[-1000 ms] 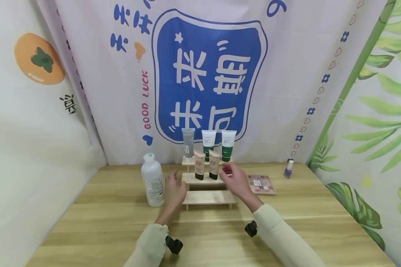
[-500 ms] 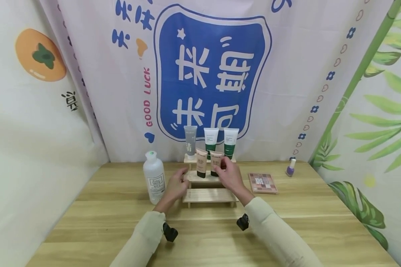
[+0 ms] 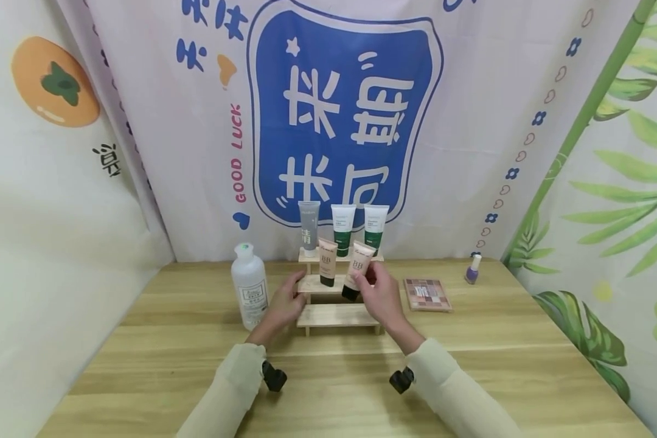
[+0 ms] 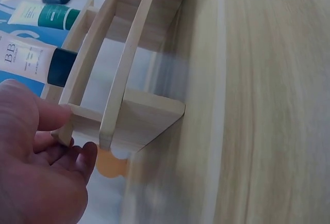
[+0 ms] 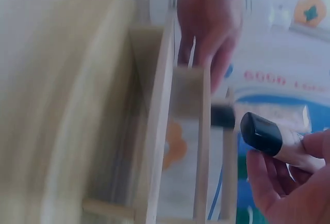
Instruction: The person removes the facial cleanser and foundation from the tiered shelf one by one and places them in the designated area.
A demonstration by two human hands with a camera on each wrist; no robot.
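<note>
A three-tier wooden display stand [image 3: 339, 314] stands on the table. My left hand [image 3: 285, 304] grips the left end of its middle tier, thumb on top and fingers curled below in the left wrist view. My right hand [image 3: 382, 296] pinches a pink BB cream tube [image 3: 359, 261] with a black cap [image 5: 261, 133], tilted and lifted off the middle tier. A second BB cream tube [image 3: 327, 261] stands upright on that tier, cap down. On the top tier are a grey tube [image 3: 309, 228] and two white-and-green tubes [image 3: 342, 231], the right one partly hidden behind the held tube.
A white bottle [image 3: 249, 289] stands left of the stand, close to my left hand. To the right lie a makeup palette [image 3: 427, 295] and, farther off, a purple nail polish bottle [image 3: 472, 271]. A printed curtain [image 3: 197, 152] hangs behind the table [image 3: 328, 389].
My right hand has reached the right BB cream tube, taken hold of it, and lifted it off the tier with its cap toward me. My left hand has come to the stand and grips it.
</note>
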